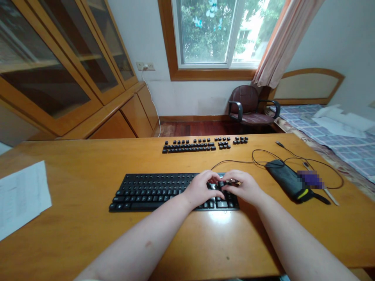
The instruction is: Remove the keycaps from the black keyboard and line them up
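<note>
A black keyboard [152,194] lies on the wooden desk, its far rows showing bare switches and its nearer rows still capped. Both hands are over its right end, at the number pad. My left hand [203,188] is curled, thumb and fingers bent toward a dark key between the hands. My right hand [243,186] faces it from the right, fingers pinched around something small and dark that I cannot make out. The fingertips of the two hands nearly meet. Behind the keyboard, black keycaps [190,147] are laid out in rows like a keyboard's layout.
On the right lie a dark pouch [283,179], a blurred purple item [311,179] and a looped black cable [231,161]. A paper sheet [25,197] rests at the left. Beyond the desk stand a cabinet [108,113], an armchair [247,103] and a bed [336,136].
</note>
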Demonstrator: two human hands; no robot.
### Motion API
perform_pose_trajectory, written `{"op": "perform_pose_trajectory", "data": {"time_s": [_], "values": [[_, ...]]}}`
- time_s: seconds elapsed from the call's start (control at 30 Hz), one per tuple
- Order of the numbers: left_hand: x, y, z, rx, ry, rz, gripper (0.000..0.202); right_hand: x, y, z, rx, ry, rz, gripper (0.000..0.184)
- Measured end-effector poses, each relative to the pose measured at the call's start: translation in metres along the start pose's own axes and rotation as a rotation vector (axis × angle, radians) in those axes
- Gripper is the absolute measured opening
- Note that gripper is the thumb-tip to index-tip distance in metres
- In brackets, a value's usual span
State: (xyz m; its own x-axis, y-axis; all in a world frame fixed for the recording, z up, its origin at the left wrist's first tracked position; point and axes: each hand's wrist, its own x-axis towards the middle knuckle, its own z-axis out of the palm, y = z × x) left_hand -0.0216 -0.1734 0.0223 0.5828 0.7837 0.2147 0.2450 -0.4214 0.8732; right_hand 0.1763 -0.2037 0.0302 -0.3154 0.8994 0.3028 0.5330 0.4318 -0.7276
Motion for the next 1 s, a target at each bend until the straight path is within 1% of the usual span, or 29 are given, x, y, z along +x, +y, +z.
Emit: {"op": "perform_pose_trajectory", "data": {"time_s": [0.07,0.1,0.13,0.17,0.2,0.27,0.3,0.37,0.43,0.57,0.8,0.9,1.0], "values": [[0.0,0.0,0.0,-0.014,0.016,0.022,0.047,0.004,0.008,-0.014,-0.09,0.154,0.076,0.018],[0.0,-0.001,0.0,-0.018,0.023,0.028,0.047,0.008,0.015,-0.024,-0.148,0.254,0.139,0.02],[0.0,-0.001,0.0,-0.019,0.028,0.031,0.046,0.013,0.024,-0.035,-0.213,0.324,0.227,0.023],[0.0,-0.001,0.0,-0.019,0.031,0.033,0.043,0.02,0.035,-0.047,-0.29,0.347,0.311,0.026],[0.0,-0.002,0.0,-0.018,0.034,0.036,0.041,0.028,0.047,-0.058,-0.373,0.353,0.403,0.028],[0.0,-0.002,0.0,-0.016,0.031,0.043,0.038,0.044,0.071,-0.074,-0.549,0.31,0.541,0.031],[0.0,-0.001,0.0,-0.015,0.027,0.046,0.037,0.052,0.083,-0.079,-0.621,0.267,0.583,0.032],[-0.001,-0.001,0.0,-0.016,0.022,0.048,0.035,0.065,0.101,-0.08,-0.701,0.183,0.659,0.032],[-0.001,0.0,-0.001,-0.018,0.019,0.049,0.034,0.072,0.112,-0.075,-0.727,0.138,0.687,0.032],[-0.001,0.001,-0.002,-0.005,0.011,0.041,0.032,0.076,0.123,-0.063,-0.741,0.114,0.688,0.034],[0.0,0.003,-0.002,-0.004,0.005,0.029,0.029,0.079,0.132,-0.063,-0.77,0.106,0.67,0.033],[0.0,0.002,-0.002,-0.001,-0.005,0.027,0.03,0.079,0.132,-0.061,-0.773,0.138,0.653,0.034],[0.0,0.001,-0.002,-0.004,-0.007,0.031,0.031,0.075,0.132,-0.059,-0.784,0.224,0.611,0.037]]}}
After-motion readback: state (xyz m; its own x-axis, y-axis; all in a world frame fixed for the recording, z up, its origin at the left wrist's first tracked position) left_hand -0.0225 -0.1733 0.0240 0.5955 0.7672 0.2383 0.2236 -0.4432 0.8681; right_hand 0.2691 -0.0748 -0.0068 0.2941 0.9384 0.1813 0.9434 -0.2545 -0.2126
